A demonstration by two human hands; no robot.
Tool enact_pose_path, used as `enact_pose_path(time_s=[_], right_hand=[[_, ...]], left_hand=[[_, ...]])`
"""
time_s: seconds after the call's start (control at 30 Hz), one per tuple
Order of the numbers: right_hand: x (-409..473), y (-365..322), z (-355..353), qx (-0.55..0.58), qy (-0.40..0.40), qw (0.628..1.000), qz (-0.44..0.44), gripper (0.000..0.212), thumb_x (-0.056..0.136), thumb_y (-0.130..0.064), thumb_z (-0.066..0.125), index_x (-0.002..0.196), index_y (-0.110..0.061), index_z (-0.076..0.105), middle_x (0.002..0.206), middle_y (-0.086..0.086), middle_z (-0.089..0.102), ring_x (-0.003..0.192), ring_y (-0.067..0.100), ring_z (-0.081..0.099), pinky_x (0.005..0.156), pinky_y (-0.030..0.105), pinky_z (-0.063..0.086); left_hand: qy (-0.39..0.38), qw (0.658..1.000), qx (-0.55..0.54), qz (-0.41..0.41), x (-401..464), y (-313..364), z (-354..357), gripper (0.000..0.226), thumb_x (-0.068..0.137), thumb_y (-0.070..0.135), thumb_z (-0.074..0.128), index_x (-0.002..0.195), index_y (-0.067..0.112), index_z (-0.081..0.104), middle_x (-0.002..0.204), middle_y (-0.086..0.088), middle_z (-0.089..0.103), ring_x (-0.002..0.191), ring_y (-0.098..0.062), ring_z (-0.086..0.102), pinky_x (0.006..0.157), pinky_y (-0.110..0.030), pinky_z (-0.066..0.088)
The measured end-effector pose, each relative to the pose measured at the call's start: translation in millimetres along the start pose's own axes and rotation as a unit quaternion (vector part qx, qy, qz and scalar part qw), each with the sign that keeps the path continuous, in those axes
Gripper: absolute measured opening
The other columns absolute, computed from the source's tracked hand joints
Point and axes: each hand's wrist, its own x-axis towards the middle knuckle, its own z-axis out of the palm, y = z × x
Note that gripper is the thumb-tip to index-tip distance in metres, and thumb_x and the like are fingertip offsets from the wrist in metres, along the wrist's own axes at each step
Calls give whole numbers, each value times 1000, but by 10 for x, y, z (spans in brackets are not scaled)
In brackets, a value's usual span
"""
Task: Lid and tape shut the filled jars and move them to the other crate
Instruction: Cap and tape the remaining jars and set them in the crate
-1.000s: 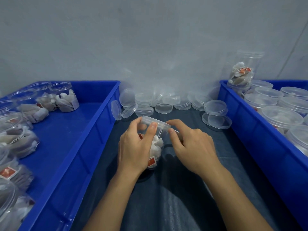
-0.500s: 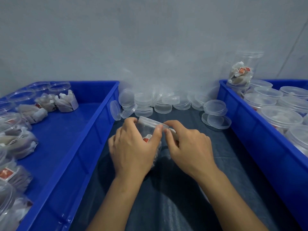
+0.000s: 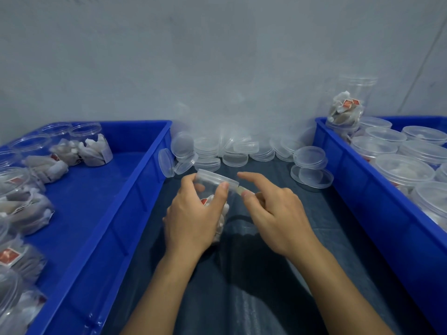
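- Between two blue crates, on a dark-covered desk point(image 3: 254, 286), a person's left hand point(image 3: 193, 221) wraps around a clear jar point(image 3: 221, 213) packed with white sachets, thumb and fingers curled over its sides just under the lid point(image 3: 217, 178).
- Right hand point(image 3: 273, 211) works at the jar's rim: thumb and middle finger appear to pinch a short strip of clear tape point(image 3: 242, 189) that runs to the lid's edge, index finger raised above it. Tape is hard to make out against the plastic.
- Lid looks seated, though slightly tilted toward the camera with the jar.
- Taping well likely means keeping the jar braced in the left hand, drawing the strip taut, then pressing it flat across the seam so half sits on the lid and half on the wall.
- Left crate point(image 3: 135, 189) holds open filled jars; right crate point(image 3: 358, 180) holds lidded ones, the likely destination.
- Spare lids point(image 3: 310, 157) lie heaped against the wall behind.
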Motion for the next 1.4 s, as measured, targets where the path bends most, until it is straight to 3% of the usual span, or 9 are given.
enact_pose_path(time_s=[0.23,0.67,0.9,0.97,1.07,1.17,1.27,1.33,1.4], right_hand=[[30,83,27,-58,-19,998,13,38,103,-44,40,138,-45,53,57,-16,48,78,27,61,79,45,49],[50,136,81,-75,-17,997,23,43,96,-56,29,134,-54,48,59,-13,53,81,28,62,80,45,52],[42,135,76,-78,-9,997,27,42,94,-59,29,131,-53,50,60,-14,55,82,25,64,78,43,51],[25,120,75,-79,-2,997,21,44,94,-60,26,130,-51,51,62,-14,57,82,25,64,78,43,51],[1,102,78,-80,11,997,10,48,94,-61,22,130,-48,52,67,-13,64,82,26,66,78,44,51],[-12,72,89,-84,25,996,-1,47,95,-62,22,128,-47,51,72,-11,69,82,28,68,75,43,50],[-29,17,115,-95,33,995,-9,49,94,-63,19,130,-46,49,78,-7,73,85,31,69,73,42,47],[-37,5,94,-92,29,995,-7,50,94,-60,18,131,-45,49,80,-5,73,86,32,68,74,43,47],[-39,-12,48,-61,0,998,-1,54,91,-52,19,136,-46,49,72,-7,67,82,29,65,77,45,48]], left_hand=[[4,1000,-26,4,3,-23,-6,66,78,90,43,120,40,51,111,19,64,96,-7,64,82,-40,50],[-44,986,-154,-44,16,3,9,68,70,87,51,111,34,64,97,17,70,89,9,63,74,-23,47],[-79,977,-194,-41,30,-18,4,63,74,83,54,110,33,66,100,13,74,92,-3,71,89,-40,58],[-91,977,-192,-31,23,-21,-2,62,76,83,53,112,35,63,101,16,73,94,-2,70,91,-42,58],[-84,986,-143,-1,11,-15,-5,78,76,87,47,136,38,48,116,21,66,109,2,62,90,-27,50],[-4,995,-89,43,-32,23,-14,82,80,82,49,145,32,43,130,14,58,117,-8,60,92,-33,51],[30,995,-57,77,-74,68,-8,72,86,77,47,143,33,47,132,14,59,111,-6,59,87,-30,47],[14,996,-53,76,-62,71,11,74,84,81,46,143,38,47,128,17,60,102,0,57,82,-26,43],[-7,996,-69,62,-40,51,11,74,81,84,48,142,41,46,121,15,64,99,-2,60,81,-30,47]])
